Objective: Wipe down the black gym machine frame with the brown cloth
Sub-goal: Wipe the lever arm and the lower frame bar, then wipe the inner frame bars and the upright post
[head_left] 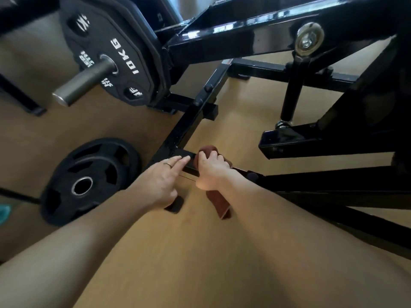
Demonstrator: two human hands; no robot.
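Here the cloth is bunched over a low bar of the frame, close to the floor, just right of the corner joint where that bar meets a second bar running up and away. The right hand grips the cloth, fingers curled over it and pressing it onto the bar; a loose tail of the cloth hangs below the bar, beneath the wrist. The left hand lies just left of the cloth with fingers straight and close together, their tips touching the bar near the joint; it holds nothing.

Above the joint a 10 kg plate sits on a steel peg, and left of the joint a second plate lies flat on the floor.

As a judgement, wiping is mid-way at best: only this low bar is under the cloth, and the upper beams and struts look glossy, but whether they are cleaned cannot be told.
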